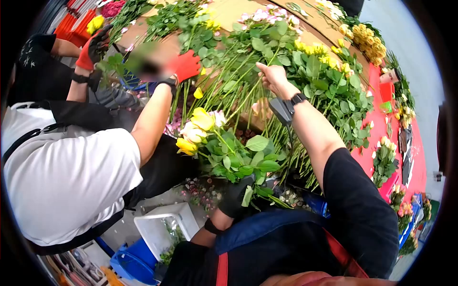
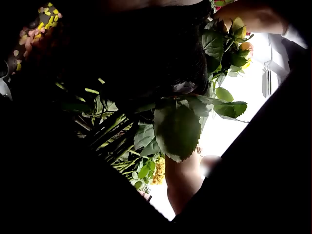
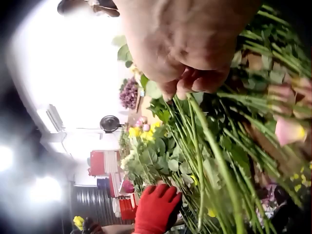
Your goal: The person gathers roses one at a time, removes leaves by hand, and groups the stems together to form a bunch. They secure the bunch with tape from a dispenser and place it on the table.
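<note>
Hands set apart: the left hand [image 1: 236,196], in a black glove, grips a bunch of roses [image 1: 238,159] by the stems close to the wearer's body, while the bare right hand [image 1: 274,78] reaches over the heap of cut roses [image 1: 329,88] on the counter [image 1: 234,10], its fingers curled and seemingly pinching one stem [image 3: 213,141].

Best practice would be to draw that stem out slowly along its own length, so that leaves do not snag and neighbouring blooms are not bruised, then bring its head level with the rest. The left hold should be firm, yet slack enough to admit another stem.

Four blooms can be counted in the bunch, two yellow and two pale pinkish ones. Stems in the heap overlap too much to count. A second person shows two gloved hands, one near [image 1: 186,66] and one far [image 1: 94,50], with one yellow rose [image 1: 95,24] beside the latter. One white tub [image 1: 150,231] stands below; one cup [image 1: 389,76] sits at the far side.
</note>
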`<state>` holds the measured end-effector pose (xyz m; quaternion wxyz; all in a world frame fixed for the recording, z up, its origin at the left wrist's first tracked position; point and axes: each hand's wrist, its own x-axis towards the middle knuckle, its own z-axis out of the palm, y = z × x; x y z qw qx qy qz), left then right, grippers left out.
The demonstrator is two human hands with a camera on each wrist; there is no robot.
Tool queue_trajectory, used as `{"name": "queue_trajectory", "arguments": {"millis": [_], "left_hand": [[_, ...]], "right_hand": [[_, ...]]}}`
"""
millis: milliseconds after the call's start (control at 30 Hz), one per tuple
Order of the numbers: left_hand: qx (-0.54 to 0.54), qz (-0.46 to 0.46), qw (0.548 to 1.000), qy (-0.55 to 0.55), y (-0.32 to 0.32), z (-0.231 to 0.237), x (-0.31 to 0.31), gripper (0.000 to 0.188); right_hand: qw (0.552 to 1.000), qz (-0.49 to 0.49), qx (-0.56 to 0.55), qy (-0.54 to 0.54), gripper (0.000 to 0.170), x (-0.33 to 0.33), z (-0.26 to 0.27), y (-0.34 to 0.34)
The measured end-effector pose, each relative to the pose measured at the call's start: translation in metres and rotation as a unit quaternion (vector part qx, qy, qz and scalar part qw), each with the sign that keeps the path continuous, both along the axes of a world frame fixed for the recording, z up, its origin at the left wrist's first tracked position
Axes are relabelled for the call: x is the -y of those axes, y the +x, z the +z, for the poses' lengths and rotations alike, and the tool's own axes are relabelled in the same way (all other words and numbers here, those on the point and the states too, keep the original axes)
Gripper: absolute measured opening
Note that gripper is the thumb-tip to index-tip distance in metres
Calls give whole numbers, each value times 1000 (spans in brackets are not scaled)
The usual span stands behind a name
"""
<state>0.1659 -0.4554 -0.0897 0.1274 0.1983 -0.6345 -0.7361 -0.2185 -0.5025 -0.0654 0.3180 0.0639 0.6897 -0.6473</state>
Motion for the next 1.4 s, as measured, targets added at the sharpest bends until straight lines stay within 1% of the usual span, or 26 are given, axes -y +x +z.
{"name": "queue_trajectory", "arguments": {"millis": [33, 100, 167, 233, 300, 333, 367, 433, 500, 533, 567, 633, 667, 700, 733, 800, 867, 900, 967, 1000, 1067, 1100, 1167, 1267, 1333, 1400], "left_hand": [[5, 18, 998, 54, 0, 2, -1, 24], [10, 62, 985, 161, -1, 5, -4, 23], [50, 76, 944, 316, 0, 10, 3, 22], [-27, 46, 984, 169, 4, 4, 8, 22], [-8, 75, 947, 311, 2, 24, 15, 22], [-3, 101, 920, 378, -1, 22, 15, 23], [-16, 93, 943, 320, -1, 18, 13, 23], [-38, 73, 974, 210, 2, 13, 11, 25], [-58, 56, 991, 110, 1, 8, 12, 30], [-74, 47, 994, 66, 0, -16, 7, 33], [-71, 32, 992, 99, -3, -22, 5, 36], [-63, 5, 984, 164, -12, -32, 3, 44], [-39, -14, 970, 238, -19, -51, 3, 44], [-30, -29, 963, 268, -27, -54, -1, 38], [-33, -41, 965, 257, -34, -43, -4, 33], [-49, -61, 965, 249, -51, -20, -12, 28], [-38, -47, 899, 433, -72, -11, -22, 30], [-61, -62, 861, 501, -77, -6, -26, 32], [-106, -119, 796, 583, -84, -3, -40, 34], [-113, -142, 781, 597, -83, -5, -48, 35], [-50, -130, 778, 612, -75, -10, -65, 38], [-19, -123, 775, 620, -72, -6, -74, 40], [-45, -166, 819, 547, -59, 6, -93, 41], [-10, -130, 807, 577, -48, 38, -124, 41], [14, -132, 843, 522, -41, 95, -146, 42], [68, -131, 872, 466, -41, 124, -174, 44]], "right_hand": [[996, 11, 6, 87, 35, 10, -5, 1], [992, 36, 3, 117, 36, 26, -24, -1], [985, 26, -40, 165, 29, 40, -43, -5], [981, 16, -26, 194, 23, 39, -44, -11], [997, -15, -38, 59, 19, 17, -30, -5], [998, -29, -56, 29, 19, 6, -10, -1], [996, -43, -72, 0, 20, -9, 11, 3], [993, -2, -120, -6, 21, -48, 43, 2], [986, 70, -149, 11, 24, -91, 81, 20], [982, 85, -164, 26, 23, -111, 92, 32], [978, 98, -179, 44, 23, -131, 100, 45], [984, 99, -137, 51, 22, -172, 106, 71], [985, 105, -131, 45, 22, -194, 104, 85], [985, 110, -124, 41, 22, -216, 103, 100], [988, 120, -99, 20, 21, -234, 107, 118], [981, 161, -98, 34, 22, -268, 110, 150], [979, 194, -54, 24, 23, -296, 110, 185], [976, 215, -25, 16, 23, -306, 107, 201], [972, 234, 21, -30, 23, -328, 98, 229], [968, 246, 33, -35, 22, -341, 91, 240], [962, 262, 48, -54, 21, -365, 76, 261], [961, 272, 50, -7, 21, -381, 79, 278], [965, 255, 48, -30, 20, -409, 65, 292], [972, 227, -48, 25, 19, -452, 64, 310], [971, 209, -112, 29, 18, -480, 74, 319], [964, 187, -184, 44, 18, -508, 89, 330]]}}
